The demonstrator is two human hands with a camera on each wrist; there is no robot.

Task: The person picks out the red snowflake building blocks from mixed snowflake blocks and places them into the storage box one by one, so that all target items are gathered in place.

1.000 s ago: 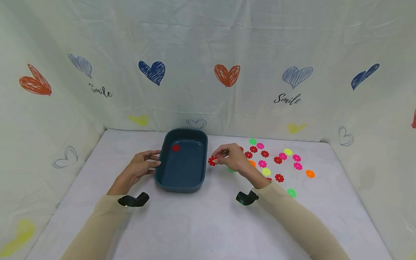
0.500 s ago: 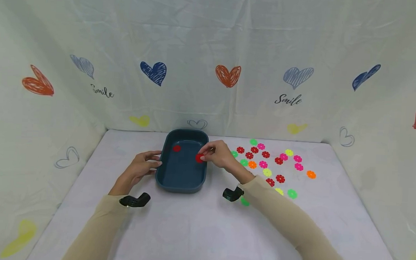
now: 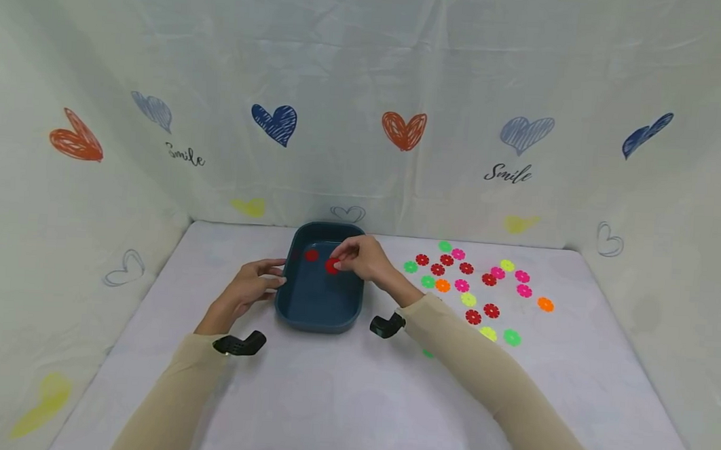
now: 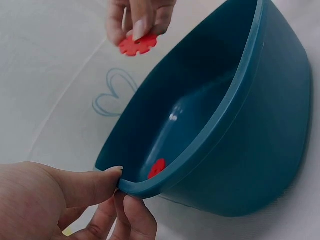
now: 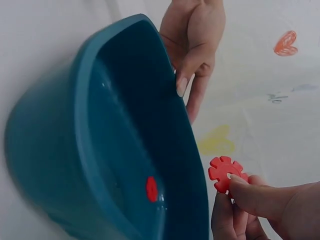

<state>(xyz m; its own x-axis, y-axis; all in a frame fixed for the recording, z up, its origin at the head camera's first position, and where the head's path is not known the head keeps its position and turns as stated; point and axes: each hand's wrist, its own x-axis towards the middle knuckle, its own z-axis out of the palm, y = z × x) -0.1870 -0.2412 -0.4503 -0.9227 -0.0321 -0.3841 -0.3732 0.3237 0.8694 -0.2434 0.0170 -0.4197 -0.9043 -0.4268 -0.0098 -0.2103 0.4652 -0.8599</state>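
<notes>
A dark blue plastic basin (image 3: 319, 311) stands on the table. My left hand (image 3: 253, 286) grips its left rim, with the thumb on top and fingers curled below on the outside, as the left wrist view shows. My right hand (image 3: 363, 258) is over the basin. Between thumb and fingers it pinches a red notched plastic disc (image 5: 225, 172), held above the rim in the left wrist view. Another red disc (image 4: 157, 169) lies on the basin floor, toward the far left in the head view.
Several notched discs lie scattered on the table right of the basin: red (image 3: 491, 311), pink (image 3: 462, 285), green (image 3: 511, 337), yellow (image 3: 468, 299) and orange (image 3: 545, 304). A white curtain (image 3: 344, 68) with printed hearts rises behind the table (image 3: 327, 400).
My right hand has carried the red disc leftward from beside the basin to over its inside. The left hand keeps its grip on the rim. The head view has shifted slightly.
</notes>
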